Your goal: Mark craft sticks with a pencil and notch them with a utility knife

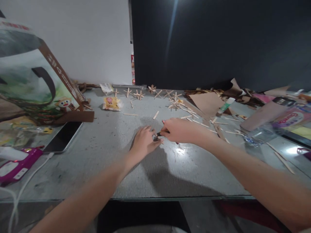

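- The right hand (178, 130) had its fingertips pinched closely on a small dark tool (159, 133), whose tip pointed left; its exact kind was too small to make out.
- The small dark tool lay in the narrow space between the two hands, at the right fingertips and near the left thumb.
- The left hand (143, 139) was low over the table, fingers bent and thumb stretched toward the right hand. A narrow gap showed between thumb and forefinger; whether they held anything could not be told.
- Just beyond the hands, a short wooden stick (155, 115) lay flat on the grey table (97, 171), apart from the fingers. A second stick (130, 114) lay to its left.
- Farther back, crossed and star-shaped stick pieces (139, 94) made a loose row, with a yellow packet (111, 104) near its left end.
- To the right, loose sticks (200, 123) were scattered near brown paper (202, 101), a green-and-white glue stick (225, 106) and a clear plastic container (261, 133).
- To the left, a phone (63, 137) lay beside a magenta device (20, 165), before a large printed box (48, 81).
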`<state>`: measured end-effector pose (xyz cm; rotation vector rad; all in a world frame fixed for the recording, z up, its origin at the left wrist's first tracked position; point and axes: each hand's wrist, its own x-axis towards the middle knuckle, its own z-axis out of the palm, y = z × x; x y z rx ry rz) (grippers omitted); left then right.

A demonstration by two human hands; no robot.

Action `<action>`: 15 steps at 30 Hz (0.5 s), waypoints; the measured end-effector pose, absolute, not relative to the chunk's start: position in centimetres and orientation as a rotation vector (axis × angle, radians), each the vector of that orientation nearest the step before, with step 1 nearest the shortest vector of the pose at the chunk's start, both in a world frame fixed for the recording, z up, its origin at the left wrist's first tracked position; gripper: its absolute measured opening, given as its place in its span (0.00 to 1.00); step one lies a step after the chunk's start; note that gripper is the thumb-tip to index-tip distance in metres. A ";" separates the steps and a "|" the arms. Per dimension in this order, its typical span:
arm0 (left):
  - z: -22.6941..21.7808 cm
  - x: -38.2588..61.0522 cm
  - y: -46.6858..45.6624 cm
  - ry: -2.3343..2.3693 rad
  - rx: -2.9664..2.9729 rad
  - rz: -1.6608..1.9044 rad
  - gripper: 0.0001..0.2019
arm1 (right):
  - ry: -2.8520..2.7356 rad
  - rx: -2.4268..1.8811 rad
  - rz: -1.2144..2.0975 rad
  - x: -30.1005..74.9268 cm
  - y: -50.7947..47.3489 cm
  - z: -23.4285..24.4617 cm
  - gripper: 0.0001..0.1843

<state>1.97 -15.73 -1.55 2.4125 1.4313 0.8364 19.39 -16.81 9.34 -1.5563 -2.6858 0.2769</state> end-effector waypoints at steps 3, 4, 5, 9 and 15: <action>-1.7 2.0 -15.6 1.396 2.331 0.905 0.12 | -2.737 -1.580 0.246 18.4 -16.6 10.3 0.19; -1.7 2.0 -15.6 1.393 2.304 0.921 0.12 | -2.750 -1.585 0.227 18.1 -16.5 10.5 0.19; -1.8 2.0 -15.6 1.392 2.285 0.934 0.13 | -2.760 -1.591 0.212 17.9 -16.4 10.7 0.20; -1.8 2.0 -15.6 1.417 2.289 0.925 0.14 | -2.825 -1.610 0.177 17.4 -15.8 11.5 0.22; -1.5 1.9 -16.0 1.481 2.383 0.793 0.13 | -2.964 -1.637 0.159 16.7 -15.7 12.3 0.10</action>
